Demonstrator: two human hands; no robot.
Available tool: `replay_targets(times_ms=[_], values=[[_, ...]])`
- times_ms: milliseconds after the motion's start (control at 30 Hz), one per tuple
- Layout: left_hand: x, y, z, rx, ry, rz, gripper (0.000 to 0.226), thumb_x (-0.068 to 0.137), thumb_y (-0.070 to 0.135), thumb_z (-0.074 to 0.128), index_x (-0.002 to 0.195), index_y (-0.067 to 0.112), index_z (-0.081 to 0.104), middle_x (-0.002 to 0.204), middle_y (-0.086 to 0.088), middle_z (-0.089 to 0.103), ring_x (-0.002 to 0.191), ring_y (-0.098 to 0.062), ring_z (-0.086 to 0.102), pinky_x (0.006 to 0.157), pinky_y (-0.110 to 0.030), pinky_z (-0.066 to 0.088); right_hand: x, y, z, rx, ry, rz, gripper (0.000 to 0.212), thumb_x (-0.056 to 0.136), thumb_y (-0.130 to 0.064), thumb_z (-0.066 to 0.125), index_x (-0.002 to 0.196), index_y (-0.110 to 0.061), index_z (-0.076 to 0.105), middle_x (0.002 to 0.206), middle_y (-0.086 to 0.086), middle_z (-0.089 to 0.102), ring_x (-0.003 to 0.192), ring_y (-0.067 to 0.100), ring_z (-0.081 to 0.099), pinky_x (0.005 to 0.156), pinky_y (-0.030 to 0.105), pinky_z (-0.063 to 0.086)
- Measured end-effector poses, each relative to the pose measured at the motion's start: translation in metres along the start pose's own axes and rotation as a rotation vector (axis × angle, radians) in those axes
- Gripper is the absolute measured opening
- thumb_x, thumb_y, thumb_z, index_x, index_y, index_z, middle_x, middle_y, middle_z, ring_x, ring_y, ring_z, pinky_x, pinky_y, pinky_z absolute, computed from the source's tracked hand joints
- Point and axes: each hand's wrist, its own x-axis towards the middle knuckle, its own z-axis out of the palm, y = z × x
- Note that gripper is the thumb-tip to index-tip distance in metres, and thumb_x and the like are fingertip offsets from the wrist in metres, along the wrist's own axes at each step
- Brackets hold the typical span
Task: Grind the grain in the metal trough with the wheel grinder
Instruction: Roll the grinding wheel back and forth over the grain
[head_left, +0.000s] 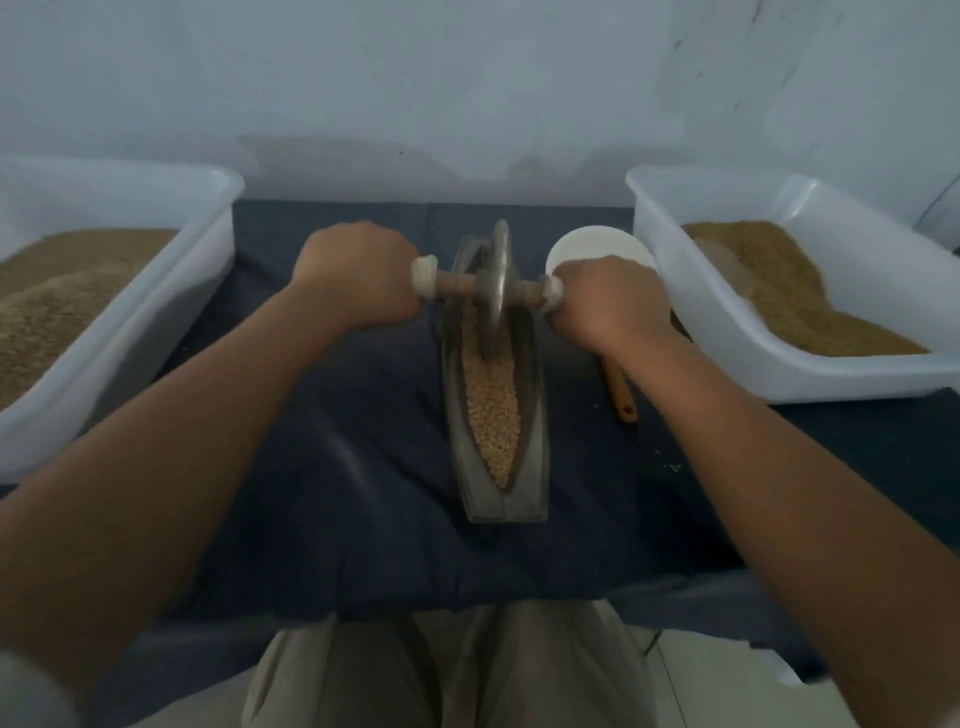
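A long boat-shaped metal trough (527, 467) lies lengthwise on the dark cloth in the middle. Tan grain (493, 410) fills its groove. The metal grinding wheel (496, 280) stands upright in the far half of the groove, on a wooden axle that sticks out to both sides. My left hand (358, 278) grips the left handle, whose end is wrapped in white. My right hand (608, 301) grips the right handle in the same way. The wheel's lower rim sits down in the grain.
A white plastic tub (171, 270) holding brownish grain stands at the left, and a second tub (727, 332) with grain at the right. A white bowl (597, 247) sits behind my right hand. A wooden handle (621, 387) lies on the cloth (332, 467) under my right forearm. A wall rises behind.
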Motion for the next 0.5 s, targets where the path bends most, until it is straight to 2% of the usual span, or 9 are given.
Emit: replay_targets(times_ms=[100, 200, 267, 333, 367, 433, 500], values=[[0.005, -0.002, 0.008, -0.059, -0.053, -0.071, 0.023, 0.079, 0.043, 0.064, 0.07, 0.023, 0.06, 0.071, 0.002, 0.06, 0.064, -0.025, 0.058, 0.063, -0.034, 0.048, 0.022, -0.007, -0.009, -0.063, 0.04, -0.016, 0.025, 0.088, -0.026, 0.062, 0.064, -0.024, 0.053, 0.066, -0.002, 0.056, 0.061, 0.019, 0.054, 0.057, 0.031, 0.039], [-0.04, -0.006, 0.016, -0.141, -0.132, -0.014, 0.026, 0.076, 0.046, 0.058, 0.065, 0.023, 0.054, 0.066, 0.008, 0.055, 0.064, -0.025, 0.056, 0.06, -0.033, 0.044, -0.009, -0.003, -0.02, -0.057, -0.095, -0.136, 0.02, 0.086, -0.03, 0.062, 0.067, -0.027, 0.056, 0.068, -0.004, 0.059, 0.064, 0.018, 0.058, 0.059, 0.033, 0.046], [-0.081, -0.011, 0.02, -0.184, -0.104, 0.058, 0.028, 0.072, 0.053, 0.051, 0.061, 0.027, 0.05, 0.059, 0.01, 0.052, 0.057, -0.019, 0.052, 0.054, -0.031, 0.039, -0.046, 0.002, -0.025, -0.052, -0.099, -0.244, 0.019, 0.08, -0.038, 0.061, 0.063, -0.031, 0.054, 0.06, -0.009, 0.056, 0.054, 0.012, 0.054, 0.051, 0.029, 0.045], [-0.11, -0.013, 0.02, -0.216, -0.016, 0.094, 0.031, 0.07, 0.057, 0.047, 0.056, 0.029, 0.044, 0.051, 0.012, 0.046, 0.046, -0.012, 0.044, 0.047, -0.026, 0.032, -0.068, 0.006, -0.027, -0.045, -0.059, -0.303, 0.021, 0.075, -0.044, 0.058, 0.059, -0.035, 0.049, 0.05, -0.011, 0.048, 0.045, 0.005, 0.045, 0.043, 0.021, 0.03], [-0.111, -0.013, 0.021, -0.208, 0.023, 0.096, 0.032, 0.07, 0.058, 0.046, 0.055, 0.03, 0.043, 0.048, 0.013, 0.044, 0.043, -0.009, 0.041, 0.045, -0.023, 0.028, -0.066, 0.009, -0.024, -0.039, -0.082, -0.297, 0.021, 0.076, -0.046, 0.058, 0.06, -0.035, 0.05, 0.052, -0.011, 0.049, 0.047, 0.004, 0.046, 0.044, 0.021, 0.029], [-0.091, -0.007, 0.02, -0.128, 0.041, 0.063, 0.031, 0.071, 0.056, 0.049, 0.057, 0.029, 0.048, 0.051, 0.012, 0.048, 0.045, -0.01, 0.045, 0.046, -0.021, 0.029, -0.046, 0.006, -0.018, -0.04, -0.162, -0.21, 0.023, 0.084, -0.046, 0.059, 0.066, -0.033, 0.057, 0.063, -0.009, 0.058, 0.059, 0.011, 0.055, 0.053, 0.03, 0.046], [-0.051, -0.002, 0.017, -0.075, -0.001, -0.017, 0.028, 0.075, 0.051, 0.054, 0.063, 0.026, 0.054, 0.06, 0.009, 0.055, 0.054, -0.017, 0.054, 0.05, -0.026, 0.037, -0.017, 0.001, -0.01, -0.045, -0.098, -0.11, 0.026, 0.09, -0.041, 0.061, 0.068, -0.028, 0.06, 0.069, -0.006, 0.061, 0.065, 0.017, 0.059, 0.065, 0.039, 0.055]])
